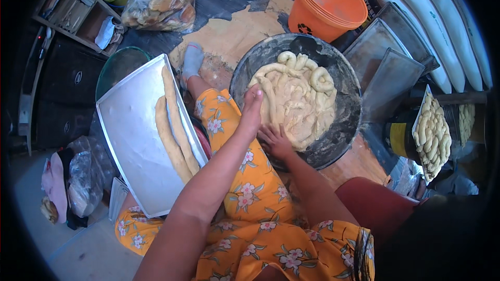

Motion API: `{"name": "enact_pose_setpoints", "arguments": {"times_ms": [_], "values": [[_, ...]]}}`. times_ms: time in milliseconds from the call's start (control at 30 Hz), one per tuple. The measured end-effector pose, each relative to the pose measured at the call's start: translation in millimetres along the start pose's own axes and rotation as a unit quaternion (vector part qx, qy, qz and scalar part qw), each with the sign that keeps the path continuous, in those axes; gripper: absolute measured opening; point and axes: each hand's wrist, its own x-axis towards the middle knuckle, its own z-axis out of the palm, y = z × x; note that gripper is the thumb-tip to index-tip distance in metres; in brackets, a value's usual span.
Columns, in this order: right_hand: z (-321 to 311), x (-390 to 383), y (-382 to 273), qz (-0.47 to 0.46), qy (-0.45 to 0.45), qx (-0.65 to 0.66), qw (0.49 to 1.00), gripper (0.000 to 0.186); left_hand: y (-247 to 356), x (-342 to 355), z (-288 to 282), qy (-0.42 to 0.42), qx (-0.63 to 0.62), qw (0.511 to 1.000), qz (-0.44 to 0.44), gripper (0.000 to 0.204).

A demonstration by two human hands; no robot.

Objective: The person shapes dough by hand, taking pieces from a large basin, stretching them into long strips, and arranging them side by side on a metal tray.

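A wide black basin point(350, 88) stands in front of me with a mass of pale dough point(299, 106) in it. Thick dough ropes lie coiled over the mass at its far side. My left hand point(252, 108) is at the basin's left side, beside a dough rope point(269, 99); its thumb points up and its other fingers are hidden. Lower down, my right hand point(277, 141) rests with spread fingers against the dough's near left edge. To my left, a metal baking tray point(130, 125) lies tilted, with two long dough strips point(169, 135) along its right side.
Stacked orange buckets point(325, 5) stand behind the basin. Dark baking pans point(390, 67) lean beside long white sacks point(427, 26) at right. A tray of small dough pieces point(432, 135) sits far right. A bag of bread point(161, 2) and a wooden box point(78, 13) are at back left.
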Motion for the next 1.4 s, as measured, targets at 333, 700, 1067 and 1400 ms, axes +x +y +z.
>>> {"name": "enact_pose_setpoints", "arguments": {"times_ms": [333,700,1067,1400], "values": [[18.4,-2.4,26.0,0.392,0.079,-0.001,0.917,0.073,8.0,0.2,9.4,-0.022,-0.030,0.999,0.001,0.063],[-73.9,43.1,6.7,0.346,0.028,0.581,0.736,0.057,9.3,-6.8,-1.2,-0.025,-0.020,0.999,0.017,0.058],[-32.5,102.1,42.1,0.318,0.202,0.446,0.812,0.066,11.8,-10.8,7.6,-0.038,-0.025,0.999,0.010,0.058],[-28.2,70.2,25.4,0.132,-0.078,0.316,0.936,0.026,4.5,-6.8,1.4,-0.034,-0.067,0.997,0.016,0.056]]}}
